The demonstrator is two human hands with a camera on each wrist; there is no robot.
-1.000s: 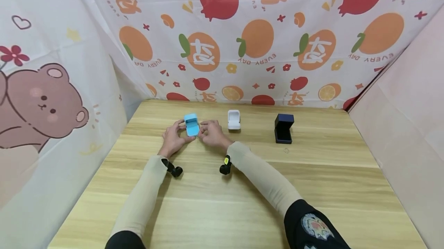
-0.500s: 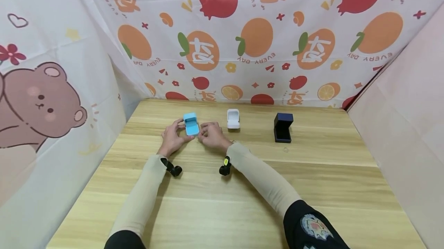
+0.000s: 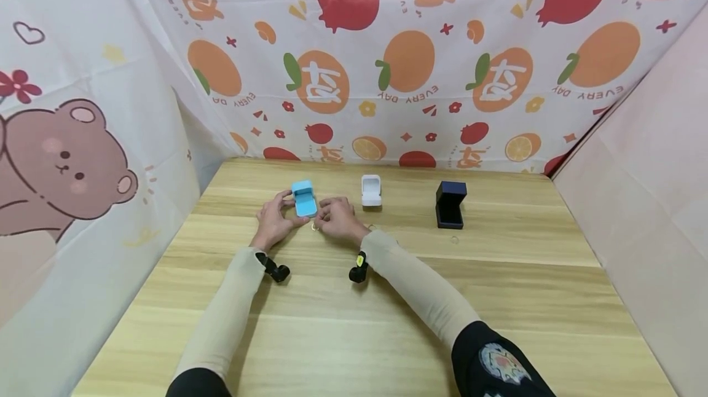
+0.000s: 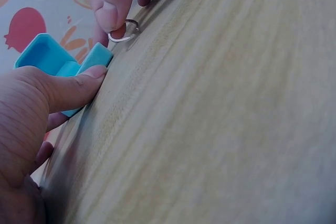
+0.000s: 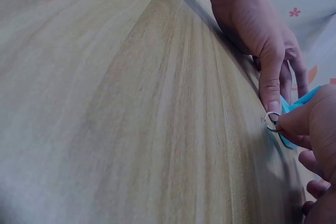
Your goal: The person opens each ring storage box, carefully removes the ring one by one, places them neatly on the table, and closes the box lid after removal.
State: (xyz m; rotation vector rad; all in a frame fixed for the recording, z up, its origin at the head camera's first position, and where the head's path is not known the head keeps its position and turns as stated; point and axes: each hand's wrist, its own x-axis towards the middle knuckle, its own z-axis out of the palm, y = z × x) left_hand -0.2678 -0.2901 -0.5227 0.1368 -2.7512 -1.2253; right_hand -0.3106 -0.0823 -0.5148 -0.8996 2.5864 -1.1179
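Observation:
A small light-blue ring box stands with its lid up at the back left of the table. My left hand grips it, the thumb lying along its front edge in the left wrist view. Close to the box's front right corner, my right hand pinches a silver ring between thumb and forefinger. In the right wrist view the ring shows upright at the fingertips, just off the box. Whether it touches the tabletop I cannot tell. Fingers partly cover the inside of the box in both wrist views.
Right of my right hand a white ring box stands with its lid raised. Farther right is a dark navy box, also with its lid up. A faint small ring lies in front of it on the wooden table.
The ring at my right fingertips now shows below them in the head view, where it was hidden before. My right fingers have shifted very slightly; the left hand and the blue box look unchanged.

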